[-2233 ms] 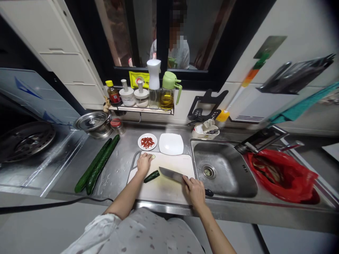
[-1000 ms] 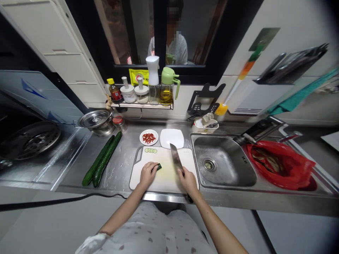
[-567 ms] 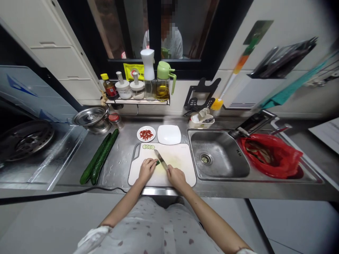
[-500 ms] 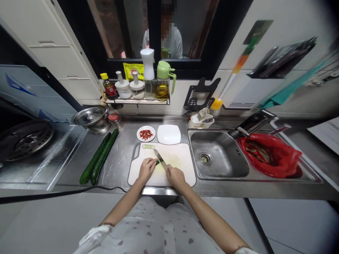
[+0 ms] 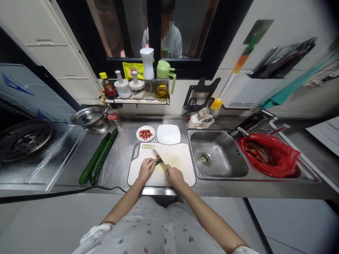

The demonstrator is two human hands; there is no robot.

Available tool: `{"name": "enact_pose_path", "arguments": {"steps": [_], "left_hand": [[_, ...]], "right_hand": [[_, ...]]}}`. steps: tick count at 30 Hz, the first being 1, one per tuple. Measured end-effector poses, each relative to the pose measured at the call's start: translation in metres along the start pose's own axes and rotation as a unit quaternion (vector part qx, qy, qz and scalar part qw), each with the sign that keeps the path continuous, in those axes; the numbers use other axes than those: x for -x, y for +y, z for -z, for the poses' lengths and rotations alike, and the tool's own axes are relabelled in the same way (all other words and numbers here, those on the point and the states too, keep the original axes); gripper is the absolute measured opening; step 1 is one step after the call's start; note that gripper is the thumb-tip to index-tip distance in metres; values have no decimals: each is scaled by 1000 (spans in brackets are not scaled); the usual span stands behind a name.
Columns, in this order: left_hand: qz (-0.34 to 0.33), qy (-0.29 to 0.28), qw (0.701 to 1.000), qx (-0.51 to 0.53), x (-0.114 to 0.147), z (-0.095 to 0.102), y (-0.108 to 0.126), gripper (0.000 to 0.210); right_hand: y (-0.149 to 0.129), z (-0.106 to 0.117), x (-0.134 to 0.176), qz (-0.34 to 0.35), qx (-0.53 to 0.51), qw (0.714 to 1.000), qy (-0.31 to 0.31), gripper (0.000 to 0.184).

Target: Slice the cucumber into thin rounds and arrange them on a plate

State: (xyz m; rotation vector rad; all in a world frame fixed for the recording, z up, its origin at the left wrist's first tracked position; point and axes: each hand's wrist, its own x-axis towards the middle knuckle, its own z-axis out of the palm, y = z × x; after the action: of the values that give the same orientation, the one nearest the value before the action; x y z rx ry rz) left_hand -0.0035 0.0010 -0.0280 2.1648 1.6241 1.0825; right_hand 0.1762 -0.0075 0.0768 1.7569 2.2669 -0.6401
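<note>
My right hand (image 5: 174, 176) is closed round the handle of a kitchen knife (image 5: 158, 157), whose blade points up and to the left. Under the fingers of my left hand (image 5: 147, 169) is a small piece of cucumber (image 5: 158, 162), mostly hidden, with the blade right against it. Both hands are over the white cutting board (image 5: 182, 150). Several thin cucumber slices (image 5: 147, 146) overlap in a row near the board's upper left corner. Behind the board stand a small plate of chopped red chili (image 5: 145, 134) and a white square plate (image 5: 168, 134).
Two whole cucumbers (image 5: 99, 155) lie to the left, near a lidded steel pot (image 5: 91, 118) and a red-capped jar (image 5: 114, 120). On the right are the sink (image 5: 219, 151) and a red plastic bag (image 5: 286, 158). Seasoning bottles fill the shelf (image 5: 137, 101) above.
The knife blade has shifted very slightly to the left over the cucumber piece, and a bit more green shows beside it. My left hand has stayed put.
</note>
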Motion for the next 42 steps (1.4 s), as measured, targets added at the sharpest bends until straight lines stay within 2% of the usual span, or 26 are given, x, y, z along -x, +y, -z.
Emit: {"name": "enact_pose_path", "arguments": {"steps": [17, 33, 42], "left_hand": [[-3, -6, 1000, -16, 1, -1, -1, 27], [2, -12, 1000, -2, 2, -3, -3, 28], [-2, -9, 1000, 2, 1, -3, -3, 27]], "right_hand": [[-5, -4, -3, 4, -6, 1000, -17, 27], [3, -1, 20, -4, -10, 999, -52, 28], [-1, -2, 11, 1, -6, 999, -54, 29]]}}
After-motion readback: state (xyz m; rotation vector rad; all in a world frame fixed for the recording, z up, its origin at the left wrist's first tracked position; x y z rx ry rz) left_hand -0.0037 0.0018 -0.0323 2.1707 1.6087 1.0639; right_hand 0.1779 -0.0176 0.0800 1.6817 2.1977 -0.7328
